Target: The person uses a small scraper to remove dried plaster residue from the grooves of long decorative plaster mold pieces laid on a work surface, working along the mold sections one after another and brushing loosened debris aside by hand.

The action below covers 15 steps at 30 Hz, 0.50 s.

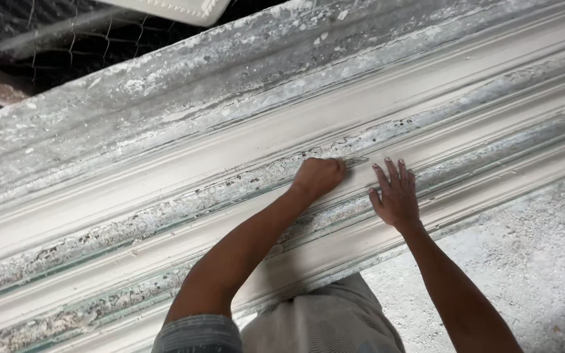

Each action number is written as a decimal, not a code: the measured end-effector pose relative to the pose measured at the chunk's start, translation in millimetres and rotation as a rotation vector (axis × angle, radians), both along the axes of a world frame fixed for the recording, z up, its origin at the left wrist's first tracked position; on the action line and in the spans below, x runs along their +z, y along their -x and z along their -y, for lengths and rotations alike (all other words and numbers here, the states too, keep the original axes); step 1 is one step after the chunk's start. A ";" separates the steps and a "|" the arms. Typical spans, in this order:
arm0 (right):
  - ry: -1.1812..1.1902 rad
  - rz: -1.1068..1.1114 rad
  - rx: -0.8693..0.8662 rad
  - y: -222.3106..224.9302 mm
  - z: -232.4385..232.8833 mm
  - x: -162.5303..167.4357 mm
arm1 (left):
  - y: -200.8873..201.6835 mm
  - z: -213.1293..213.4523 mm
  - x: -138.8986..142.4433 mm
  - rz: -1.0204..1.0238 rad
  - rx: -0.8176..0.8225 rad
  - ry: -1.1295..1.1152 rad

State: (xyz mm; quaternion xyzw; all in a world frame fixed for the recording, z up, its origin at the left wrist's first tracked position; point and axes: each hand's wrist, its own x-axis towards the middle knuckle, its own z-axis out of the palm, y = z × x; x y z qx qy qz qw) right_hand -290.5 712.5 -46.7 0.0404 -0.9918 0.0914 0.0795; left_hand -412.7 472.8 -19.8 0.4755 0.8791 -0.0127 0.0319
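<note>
Striped sleeve cuff (197, 333) and pale trousers (325, 323) sit lowest in view, right under the camera, with both bare forearms reaching up and away from them. Ahead lies a long plaster moulding (165, 196), ridged and grooved, running slantwise from lower left to upper right and crusted with grey-white flakes. Left hand (318, 176) is curled into a fist and pressed onto one of the middle grooves; whether it clamps a small tool I cannot tell, though something thin and dark shows just past the knuckles. Right hand (397, 196) lies flat just beside it, fingers (390, 171) spread, palm down on the same moulding, holding nothing. A rough plaster-spattered slab (531, 261) lies lower right. Wire mesh (73, 39) shows at upper left.
</note>
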 end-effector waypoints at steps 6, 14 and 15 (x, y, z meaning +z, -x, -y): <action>0.092 0.038 0.089 -1.6 -34.3 -7.2 | -27.5 119.3 20.7 0.002 -0.098 0.230; 0.102 0.014 0.056 8.3 -186.9 2.2 | -11.6 63.6 39.7 0.144 0.029 0.372; 0.098 0.015 0.061 11.3 -202.7 1.6 | -3.2 12.3 33.0 0.167 0.041 0.101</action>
